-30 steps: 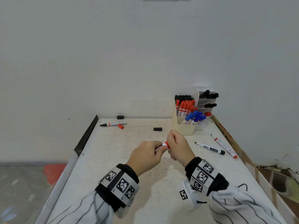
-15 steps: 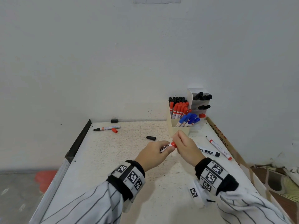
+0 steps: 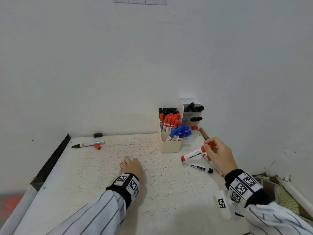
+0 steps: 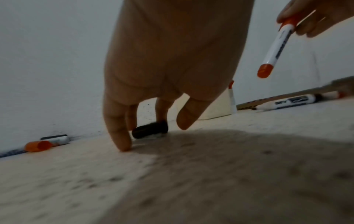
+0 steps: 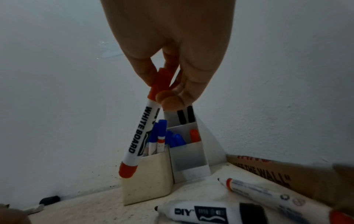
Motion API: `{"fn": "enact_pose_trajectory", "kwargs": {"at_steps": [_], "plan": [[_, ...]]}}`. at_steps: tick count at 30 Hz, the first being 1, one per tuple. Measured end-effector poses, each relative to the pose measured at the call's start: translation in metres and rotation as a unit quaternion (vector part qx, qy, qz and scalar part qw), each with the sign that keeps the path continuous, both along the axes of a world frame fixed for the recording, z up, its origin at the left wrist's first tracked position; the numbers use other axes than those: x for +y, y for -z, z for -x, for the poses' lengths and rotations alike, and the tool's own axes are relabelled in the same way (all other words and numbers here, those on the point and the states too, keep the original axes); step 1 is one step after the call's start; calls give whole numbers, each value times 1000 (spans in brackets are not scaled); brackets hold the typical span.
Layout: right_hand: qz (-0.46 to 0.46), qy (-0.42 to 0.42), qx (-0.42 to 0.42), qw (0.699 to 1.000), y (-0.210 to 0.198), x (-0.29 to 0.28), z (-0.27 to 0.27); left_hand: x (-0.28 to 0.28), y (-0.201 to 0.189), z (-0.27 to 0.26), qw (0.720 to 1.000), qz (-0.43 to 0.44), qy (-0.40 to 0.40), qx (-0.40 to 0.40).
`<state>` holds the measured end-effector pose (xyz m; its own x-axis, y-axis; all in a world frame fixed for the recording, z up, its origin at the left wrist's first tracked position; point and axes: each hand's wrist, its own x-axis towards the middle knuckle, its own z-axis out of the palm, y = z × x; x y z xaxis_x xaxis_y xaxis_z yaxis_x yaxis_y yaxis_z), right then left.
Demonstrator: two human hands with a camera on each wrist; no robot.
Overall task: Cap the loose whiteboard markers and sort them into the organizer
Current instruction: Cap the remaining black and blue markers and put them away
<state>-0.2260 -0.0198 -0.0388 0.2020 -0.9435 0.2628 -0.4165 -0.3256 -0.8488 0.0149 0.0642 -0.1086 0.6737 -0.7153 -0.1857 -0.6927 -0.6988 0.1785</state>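
My right hand pinches a capped red whiteboard marker by its cap, its tail hanging down to the left just right of the cream organizer. In the right wrist view, that hand holds the marker in front of the organizer. My left hand is down on the table. In the left wrist view, its fingertips stand around a loose black cap, which lies on the table. One finger touches the cap's far end.
An uncapped black DIY marker and a thin red marker lie under my right hand. At the far left lie an uncapped marker, a red cap and a black cap. A white tiered holder stands behind the organizer, with cardboard on the right.
My hands have parted. The right one carried the capped red marker rightwards to beside the organizer. The left one let go and dropped to the table over the black cap.
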Motion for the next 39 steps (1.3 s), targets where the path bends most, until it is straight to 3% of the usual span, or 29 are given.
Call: {"fn": "enact_pose_trajectory", "kwargs": {"at_steps": [3, 6, 10, 14, 21, 24, 30, 35, 39], "plan": [[25, 37, -7, 999, 6, -13, -1, -5, -8, -24, 996, -34, 67, 40], [88, 84, -17, 992, 0, -24, -6, -9, -10, -38, 994, 3, 90, 69], [161, 125, -31, 979, -9, -44, -16, -10, -4, -50, 987, 79, 87, 112], [202, 113, 26, 972, -2, -67, -27, -9, -3, -54, 983, 127, 58, 122], [176, 64, 73, 980, 16, -96, -47, -1, -7, -70, 977, 167, 50, 126], [115, 65, 32, 991, 18, -100, -55, 1, -8, -76, 957, 218, 36, 189], [100, 87, 35, 991, 25, -110, -63, 3, -7, -83, 936, 230, -40, 262], [108, 56, 134, 984, 36, -121, -61, 7, -2, -88, 927, 239, -37, 286], [123, 50, 164, 977, 34, -120, -63, 10, -3, -90, 938, 210, -7, 276]]}}
